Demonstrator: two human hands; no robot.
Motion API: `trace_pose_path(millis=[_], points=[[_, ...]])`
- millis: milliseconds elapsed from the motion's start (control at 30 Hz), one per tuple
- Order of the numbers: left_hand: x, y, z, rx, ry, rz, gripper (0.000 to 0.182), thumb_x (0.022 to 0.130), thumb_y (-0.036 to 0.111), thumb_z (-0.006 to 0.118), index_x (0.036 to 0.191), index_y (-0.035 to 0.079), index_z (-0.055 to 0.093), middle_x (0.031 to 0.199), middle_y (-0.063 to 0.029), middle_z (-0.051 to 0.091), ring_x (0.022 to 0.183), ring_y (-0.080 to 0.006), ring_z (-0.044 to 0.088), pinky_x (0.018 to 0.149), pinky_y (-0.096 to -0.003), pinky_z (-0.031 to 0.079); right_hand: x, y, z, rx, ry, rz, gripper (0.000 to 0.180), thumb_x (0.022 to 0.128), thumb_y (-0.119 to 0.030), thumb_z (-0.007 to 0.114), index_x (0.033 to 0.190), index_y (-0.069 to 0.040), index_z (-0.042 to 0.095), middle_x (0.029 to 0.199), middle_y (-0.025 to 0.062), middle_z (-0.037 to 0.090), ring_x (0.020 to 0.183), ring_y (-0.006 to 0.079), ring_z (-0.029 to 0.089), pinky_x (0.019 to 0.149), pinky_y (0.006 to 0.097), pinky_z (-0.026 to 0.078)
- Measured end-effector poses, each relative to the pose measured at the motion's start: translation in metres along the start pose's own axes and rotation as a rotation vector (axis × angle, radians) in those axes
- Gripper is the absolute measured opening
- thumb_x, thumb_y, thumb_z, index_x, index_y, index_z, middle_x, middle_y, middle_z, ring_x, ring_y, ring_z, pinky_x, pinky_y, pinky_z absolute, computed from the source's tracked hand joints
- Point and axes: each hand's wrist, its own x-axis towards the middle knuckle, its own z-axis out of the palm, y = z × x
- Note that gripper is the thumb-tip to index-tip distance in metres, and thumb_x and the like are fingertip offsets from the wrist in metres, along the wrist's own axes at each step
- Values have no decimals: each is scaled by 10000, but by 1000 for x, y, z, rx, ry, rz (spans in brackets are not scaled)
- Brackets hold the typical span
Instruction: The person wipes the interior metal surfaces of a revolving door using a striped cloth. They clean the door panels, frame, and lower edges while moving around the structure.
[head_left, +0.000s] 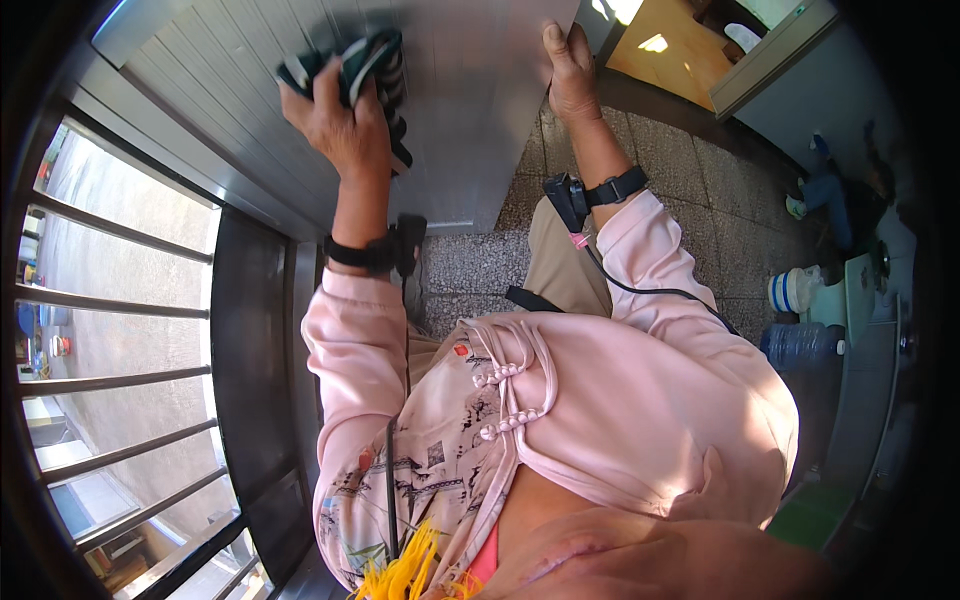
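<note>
My left hand (339, 124) is closed around a bunched striped cloth (373, 64) in dark green, black and white. The cloth lies against the ribbed face of a grey door (457, 135) and is partly blurred; one end hangs below my fingers. At the door's free edge is my right hand (571, 75), gripping it with the thumb bent over the edge. Its other fingers are mostly hidden. Each wrist bears a black strap with a small device; a cable runs from the right one (570, 199) along the sleeve.
A barred window (120, 300) stands close on my left. Stone-chip floor tiles (660, 161) lie below and beyond the door. On the right are a large blue-tinted water bottle (802, 346), a white container with blue bands (791, 291) and another person's leg and shoe (806, 204).
</note>
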Motion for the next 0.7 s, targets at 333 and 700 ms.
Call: trace_pose_path(millis=[333,700], points=[[-9,-22,44,206,46,326,445,769,175,606,1210,233,584,1314,-251,381,1247,-471,284,1020,-532,245,-16,-3,5,-89,11,46,446,888,-429,554,1109,-48,485,1020,6,518,935,114,474,858,288,389],[-229,-53,3,108,-505,-408,613,687,-76,523,1229,211,537,1332,-249,353,1245,-463,308,1007,-464,299,-11,-6,9,-94,41,41,504,871,-509,543,1031,-35,486,919,17,507,845,117,461,804,278,400]])
